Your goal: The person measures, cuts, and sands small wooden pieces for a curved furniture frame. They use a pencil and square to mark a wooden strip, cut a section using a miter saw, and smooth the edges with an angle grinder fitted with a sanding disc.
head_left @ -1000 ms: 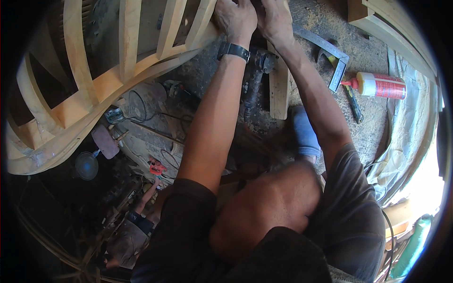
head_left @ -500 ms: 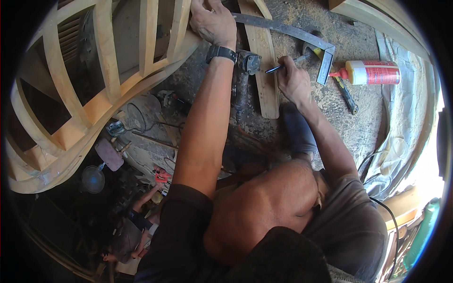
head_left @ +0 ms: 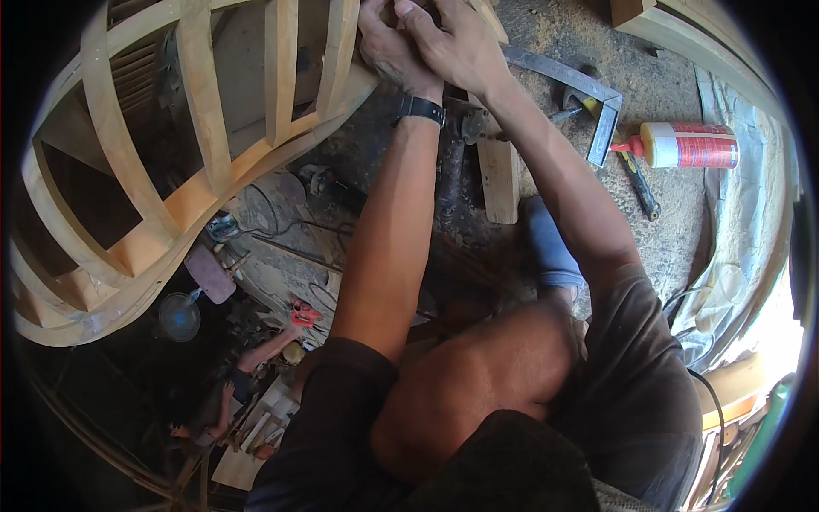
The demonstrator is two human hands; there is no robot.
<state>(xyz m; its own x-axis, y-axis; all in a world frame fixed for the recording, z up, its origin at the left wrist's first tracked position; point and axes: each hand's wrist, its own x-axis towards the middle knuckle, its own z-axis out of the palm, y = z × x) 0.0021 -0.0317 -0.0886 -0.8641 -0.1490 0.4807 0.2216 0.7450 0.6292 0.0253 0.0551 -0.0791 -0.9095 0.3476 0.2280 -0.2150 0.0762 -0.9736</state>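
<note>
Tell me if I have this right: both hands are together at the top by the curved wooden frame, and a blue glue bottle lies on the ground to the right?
Not quite. In the head view the glue bottle is white with a red label and red nozzle, not blue. The rest holds: the left hand and right hand meet beside the curved wooden frame.

We are looking steeply down from a single head-worn fisheye camera (the left of a side-by-side pair), facing the ground past our own raised knee, which is filling the lower middle close to the lens. Both forearms are reaching up the frame to our left hand and right hand at the top edge, nearer than the dirt floor beyond. Straight slats of the curved wooden frame are bending toward the dark round rim.
</note>
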